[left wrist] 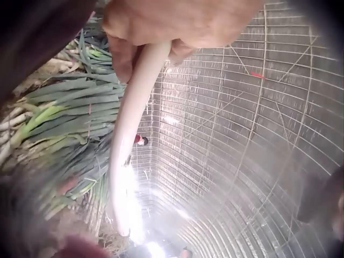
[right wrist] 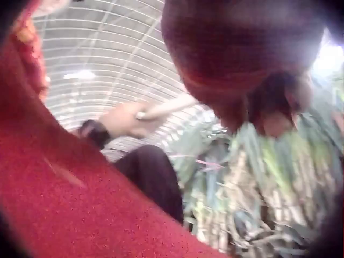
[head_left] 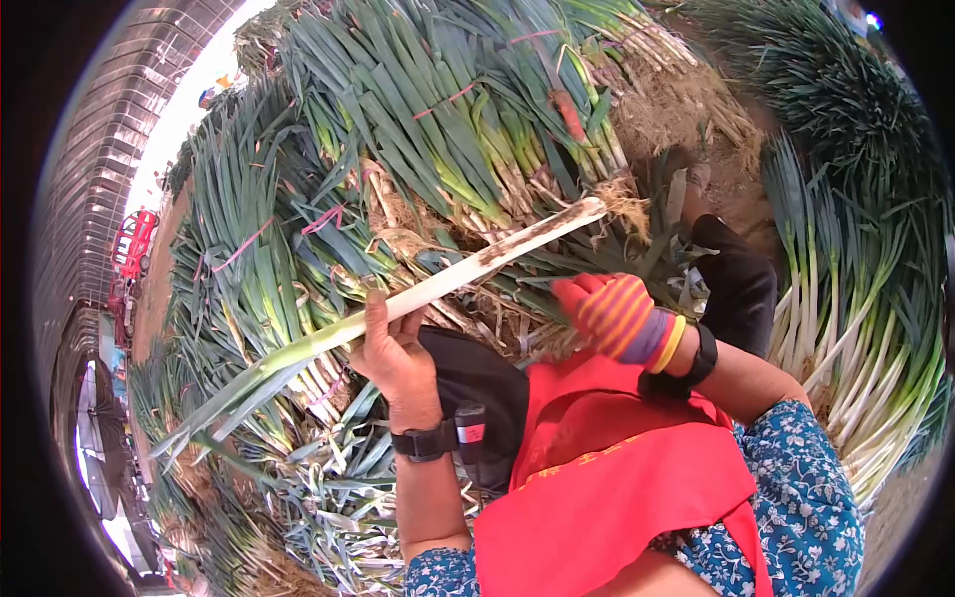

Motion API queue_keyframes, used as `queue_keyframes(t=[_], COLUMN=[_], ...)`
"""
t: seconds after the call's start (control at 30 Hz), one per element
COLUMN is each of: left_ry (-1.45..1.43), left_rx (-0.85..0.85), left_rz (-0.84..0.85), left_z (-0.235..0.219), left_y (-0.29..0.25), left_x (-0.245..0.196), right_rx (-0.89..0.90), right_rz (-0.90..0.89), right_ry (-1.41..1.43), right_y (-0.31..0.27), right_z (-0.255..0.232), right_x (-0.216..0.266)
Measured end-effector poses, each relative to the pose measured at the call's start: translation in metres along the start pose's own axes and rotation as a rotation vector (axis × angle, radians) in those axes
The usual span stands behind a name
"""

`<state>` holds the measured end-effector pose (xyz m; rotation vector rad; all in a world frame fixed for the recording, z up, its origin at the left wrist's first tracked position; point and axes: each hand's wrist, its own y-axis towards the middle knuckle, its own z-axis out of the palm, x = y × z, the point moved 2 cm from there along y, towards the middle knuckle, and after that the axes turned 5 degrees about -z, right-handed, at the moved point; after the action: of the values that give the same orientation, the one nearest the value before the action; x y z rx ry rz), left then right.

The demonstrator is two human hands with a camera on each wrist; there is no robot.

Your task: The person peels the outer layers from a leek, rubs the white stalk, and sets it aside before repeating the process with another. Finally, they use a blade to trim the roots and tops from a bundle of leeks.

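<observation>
My bare left hand [head_left: 398,358] grips a long leek [head_left: 448,281] around its pale shaft, thumb on one side and fingers on the other. The leek slants across the head view, green leaves at lower left and roots [head_left: 625,204] at upper right. Dark soil marks its white part near the roots. In the left wrist view the smooth white shaft [left wrist: 131,115] extends from under the fingers. My right hand [head_left: 622,318], in a striped knit glove, is in front of the red apron, apart from the leek. Its fingers are curled, and nothing shows in them.
Bundles of leeks [head_left: 418,109], some tied with pink string, lie piled ahead and to the left. Loose leeks [head_left: 816,308] lie at right. Cut leaves [head_left: 338,507] litter the ground beside my left arm. My bent knee [head_left: 736,289] stands beyond the right hand.
</observation>
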<state>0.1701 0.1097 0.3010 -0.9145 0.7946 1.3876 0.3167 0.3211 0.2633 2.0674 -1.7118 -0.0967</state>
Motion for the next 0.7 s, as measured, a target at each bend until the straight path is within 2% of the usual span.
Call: queue_keyframes(t=[0.03, 0.1, 0.2, 0.23, 0.3, 0.33, 0.43, 0.53, 0.57, 0.63, 0.7], left_ry=[-0.019, 0.015, -0.112, -0.113, -0.051, -0.036, 0.045, 0.091, 0.089, 0.094, 0.101], left_rx=[-0.012, 0.028, 0.032, 0.032, 0.036, 0.017, 0.061, 0.179, 0.237, 0.353, 0.437], left_rz=[-0.013, -0.035, -0.159, -0.167, -0.157, -0.157, -0.128, -0.071, -0.039, 0.075, 0.142], left_z=[0.002, 0.011, 0.031, 0.031, 0.027, 0.026, 0.024, 0.022, 0.023, 0.022, 0.016], left_y=[-0.003, -0.016, -0.039, -0.041, -0.043, -0.044, -0.051, -0.053, -0.053, -0.053, -0.041], left_x=[0.006, 0.013, 0.017, 0.020, 0.026, 0.029, 0.036, 0.042, 0.041, 0.020, 0.005], right_rx=[-0.312, -0.616, -0.587, -0.580, -0.180, -0.111, -0.004, -0.078, -0.031, -0.072, -0.262], right_rz=[-0.089, -0.249, -0.039, -0.035, 0.328, 0.375, 0.410, 0.365, 0.416, 0.498, 0.460], right_ry=[-0.011, -0.188, -0.151, -0.154, 0.005, 0.139, 0.226, 0.123, -0.017, -0.080, -0.044], right_y=[0.009, 0.035, 0.056, 0.058, 0.064, 0.070, 0.074, 0.073, 0.075, 0.062, 0.042], right_z=[-0.018, -0.043, -0.014, -0.004, 0.017, 0.019, 0.050, 0.070, 0.072, 0.066, 0.050], right_x=[0.013, 0.020, 0.004, -0.001, -0.016, -0.021, -0.047, -0.065, -0.078, -0.109, -0.131])
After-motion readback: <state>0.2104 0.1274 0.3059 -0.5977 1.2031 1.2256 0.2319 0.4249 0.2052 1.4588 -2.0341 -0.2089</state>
